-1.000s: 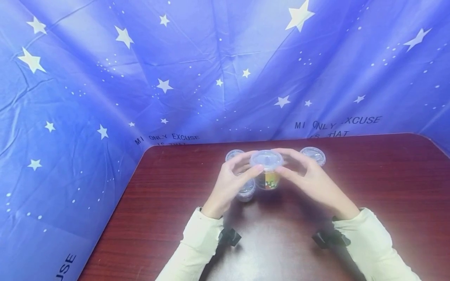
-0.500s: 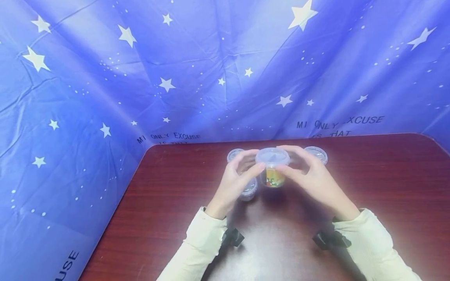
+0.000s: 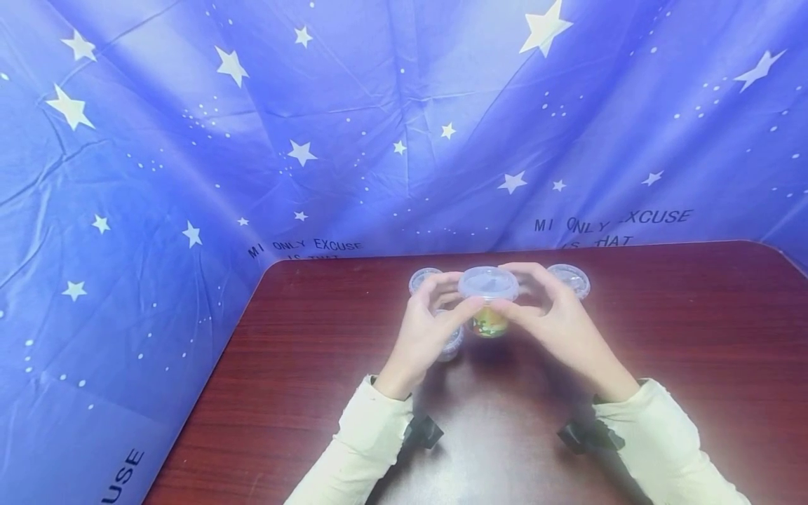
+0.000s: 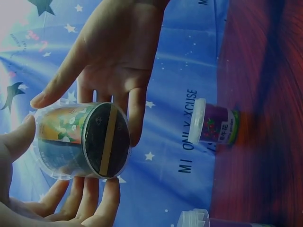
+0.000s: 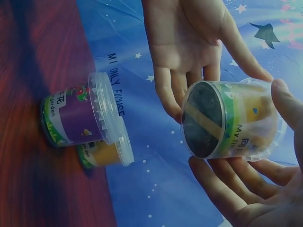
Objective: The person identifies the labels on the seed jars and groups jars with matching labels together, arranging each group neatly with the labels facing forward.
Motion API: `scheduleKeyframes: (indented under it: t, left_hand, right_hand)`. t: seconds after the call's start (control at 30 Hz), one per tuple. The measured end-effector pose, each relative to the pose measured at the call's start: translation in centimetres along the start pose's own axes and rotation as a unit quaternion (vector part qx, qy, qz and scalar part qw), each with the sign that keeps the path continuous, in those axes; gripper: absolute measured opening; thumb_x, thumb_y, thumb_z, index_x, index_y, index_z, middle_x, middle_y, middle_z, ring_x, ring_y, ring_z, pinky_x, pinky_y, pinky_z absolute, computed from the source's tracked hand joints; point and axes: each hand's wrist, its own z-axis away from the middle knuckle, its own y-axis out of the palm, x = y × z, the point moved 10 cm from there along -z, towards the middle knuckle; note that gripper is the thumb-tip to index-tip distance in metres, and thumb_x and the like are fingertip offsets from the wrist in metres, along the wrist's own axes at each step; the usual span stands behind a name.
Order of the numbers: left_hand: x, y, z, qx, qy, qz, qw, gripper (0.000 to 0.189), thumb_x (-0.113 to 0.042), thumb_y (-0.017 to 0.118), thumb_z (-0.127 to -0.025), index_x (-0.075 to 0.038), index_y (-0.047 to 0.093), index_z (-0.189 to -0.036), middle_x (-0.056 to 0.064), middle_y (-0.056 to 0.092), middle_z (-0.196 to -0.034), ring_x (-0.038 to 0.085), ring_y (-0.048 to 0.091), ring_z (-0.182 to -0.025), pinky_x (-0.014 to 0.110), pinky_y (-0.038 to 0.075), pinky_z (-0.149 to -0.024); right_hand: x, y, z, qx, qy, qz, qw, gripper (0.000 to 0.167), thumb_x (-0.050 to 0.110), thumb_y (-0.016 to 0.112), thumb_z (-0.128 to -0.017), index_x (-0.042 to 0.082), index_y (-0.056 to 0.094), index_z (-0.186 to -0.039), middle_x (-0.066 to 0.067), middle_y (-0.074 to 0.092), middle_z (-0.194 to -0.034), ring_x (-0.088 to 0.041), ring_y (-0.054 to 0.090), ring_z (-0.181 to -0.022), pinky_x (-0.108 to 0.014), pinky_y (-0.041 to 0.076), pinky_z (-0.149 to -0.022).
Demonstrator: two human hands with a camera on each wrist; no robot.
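Both hands hold a small clear plastic tub [image 3: 489,324] upright above the table. Its lid [image 3: 487,282] is clear and sits on top. The label is yellow and green, and dark material with a tan strip shows through the bottom [image 4: 108,142]. My left hand [image 3: 426,333] grips the tub from the left, its thumb on the near side just under the lid's rim. From the right, my right hand [image 3: 562,326] grips it the same way, thumb tips close together. In the right wrist view the fingers of both hands reach around the tub's wall [image 5: 251,120].
Two similar lidded tubs stand on the left, one farther back [image 3: 423,280] and one nearer [image 3: 451,345], partly behind my left hand. Another tub [image 3: 573,280] stands at the back right, with a purple label [image 4: 215,124]. A starry blue cloth [image 3: 379,140] hangs behind the reddish-brown table [image 3: 284,365].
Both thumbs have moved inward across the tub's near side, covering more of the label below the rim. The tub stays lifted, shifted only slightly. The other tubs stay put.
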Motion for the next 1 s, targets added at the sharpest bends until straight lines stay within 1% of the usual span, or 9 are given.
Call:
scheduleKeyframes:
  t: [0.2, 0.4, 0.53, 0.6, 0.73, 0.83, 0.93, 1.0]
  left_hand:
    - [-0.2, 0.1, -0.2, 0.025, 0.009, 0.016, 0.9995, 0.040, -0.018, 0.072, -0.092, -0.012, 0.061, -0.130, 0.004, 0.066, -0.126, 0.018, 0.063, -0.115, 0.036, 0.049, -0.102]
    - [0.2, 0.4, -0.5, 0.054, -0.006, 0.036, 0.9979, 0.041, -0.017, 0.067, -0.095, -0.011, 0.058, -0.135, 0.007, 0.064, -0.130, 0.019, 0.062, -0.118, 0.035, 0.050, -0.104]
    - [0.3, 0.7, -0.7, 0.071, -0.017, 0.047, 0.9962, 0.042, -0.017, 0.064, -0.096, -0.010, 0.057, -0.137, 0.009, 0.063, -0.132, 0.021, 0.062, -0.120, 0.035, 0.050, -0.103]
    - [0.4, 0.8, -0.7, 0.079, -0.020, 0.053, 0.9952, 0.042, -0.018, 0.063, -0.097, -0.008, 0.056, -0.138, 0.011, 0.063, -0.132, 0.022, 0.062, -0.120, 0.036, 0.051, -0.103]
    - [0.5, 1.2, -0.4, 0.107, -0.028, 0.066, 0.9917, 0.042, -0.020, 0.058, -0.100, -0.006, 0.053, -0.140, 0.016, 0.061, -0.133, 0.027, 0.064, -0.116, 0.038, 0.052, -0.101]
    - [0.5, 1.1, -0.3, 0.113, -0.028, 0.066, 0.9910, 0.043, -0.020, 0.057, -0.101, -0.005, 0.052, -0.141, 0.018, 0.060, -0.133, 0.029, 0.065, -0.114, 0.038, 0.053, -0.100]
    - [0.5, 0.9, -0.2, 0.106, -0.024, 0.062, 0.9921, 0.042, -0.020, 0.057, -0.101, -0.004, 0.053, -0.140, 0.016, 0.061, -0.133, 0.028, 0.065, -0.115, 0.037, 0.053, -0.100]
    - [0.4, 0.8, -0.2, 0.100, -0.020, 0.058, 0.9931, 0.042, -0.019, 0.057, -0.101, -0.003, 0.053, -0.139, 0.017, 0.061, -0.134, 0.029, 0.065, -0.115, 0.039, 0.053, -0.100]
  right_hand:
    - [-0.1, -0.6, 0.0, 0.005, 0.003, 0.005, 1.0000, 0.042, 0.020, 0.065, -0.097, 0.014, 0.054, -0.137, -0.007, 0.064, -0.128, -0.006, 0.062, -0.112, -0.019, 0.053, -0.091]
    - [0.1, -1.0, 0.0, 0.019, -0.011, -0.047, 0.9986, 0.042, 0.013, 0.062, -0.099, 0.009, 0.053, -0.139, -0.006, 0.065, -0.127, -0.010, 0.062, -0.116, -0.022, 0.055, -0.092]
    - [0.1, -1.1, 0.0, 0.028, -0.013, -0.067, 0.9973, 0.043, 0.010, 0.060, -0.099, 0.005, 0.051, -0.140, -0.004, 0.064, -0.129, -0.010, 0.062, -0.118, -0.022, 0.054, -0.092]
    - [0.1, -0.9, 0.1, 0.035, -0.011, -0.069, 0.9969, 0.043, 0.010, 0.060, -0.099, 0.006, 0.051, -0.141, -0.004, 0.063, -0.132, -0.009, 0.060, -0.121, -0.021, 0.053, -0.094]
    - [0.1, -0.6, 0.1, 0.050, -0.003, -0.062, 0.9968, 0.044, 0.013, 0.059, -0.100, 0.012, 0.050, -0.143, -0.002, 0.059, -0.137, -0.006, 0.055, -0.126, -0.018, 0.049, -0.099]
    - [0.3, -0.4, 0.2, 0.054, -0.005, -0.059, 0.9968, 0.044, 0.014, 0.059, -0.100, 0.013, 0.050, -0.143, -0.003, 0.058, -0.138, -0.005, 0.054, -0.127, -0.017, 0.047, -0.100]
    - [0.5, -0.4, 0.2, 0.050, -0.007, -0.059, 0.9970, 0.044, 0.014, 0.060, -0.100, 0.012, 0.051, -0.142, -0.004, 0.059, -0.137, -0.006, 0.055, -0.126, -0.017, 0.047, -0.100]
    - [0.4, -0.4, 0.1, 0.044, -0.005, -0.056, 0.9974, 0.044, 0.015, 0.060, -0.099, 0.011, 0.051, -0.142, -0.005, 0.060, -0.135, -0.007, 0.056, -0.125, -0.017, 0.048, -0.100]
